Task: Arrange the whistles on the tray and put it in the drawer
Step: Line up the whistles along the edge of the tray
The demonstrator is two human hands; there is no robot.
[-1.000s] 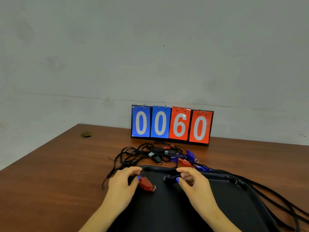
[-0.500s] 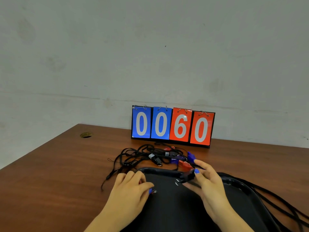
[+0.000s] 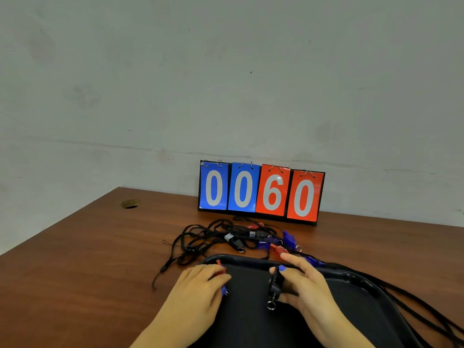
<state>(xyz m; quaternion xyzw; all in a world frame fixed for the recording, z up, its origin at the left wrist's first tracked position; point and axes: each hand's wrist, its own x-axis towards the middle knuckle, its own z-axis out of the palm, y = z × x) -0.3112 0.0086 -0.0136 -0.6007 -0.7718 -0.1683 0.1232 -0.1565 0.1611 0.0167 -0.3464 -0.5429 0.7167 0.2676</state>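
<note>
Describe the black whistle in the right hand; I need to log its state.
The black whistle looks like dark plastic, with a small metal ring at its near end. It stands roughly upright over the black tray, ring end toward the person. The right hand pinches it between thumb and fingers. No cord shows on it.

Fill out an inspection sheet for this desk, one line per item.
Surface: brown wooden desk with a round cable hole.
Job's things: black tray near the front edge; red whistle and black whistle over it; other whistles lie behind the tray.
Clutter: flip scoreboard reading 0060.
Hands: left hand grips the red whistle; right hand pinches the black whistle.
Cables: tangled black lanyards.
Surroundings: grey wall.
</note>
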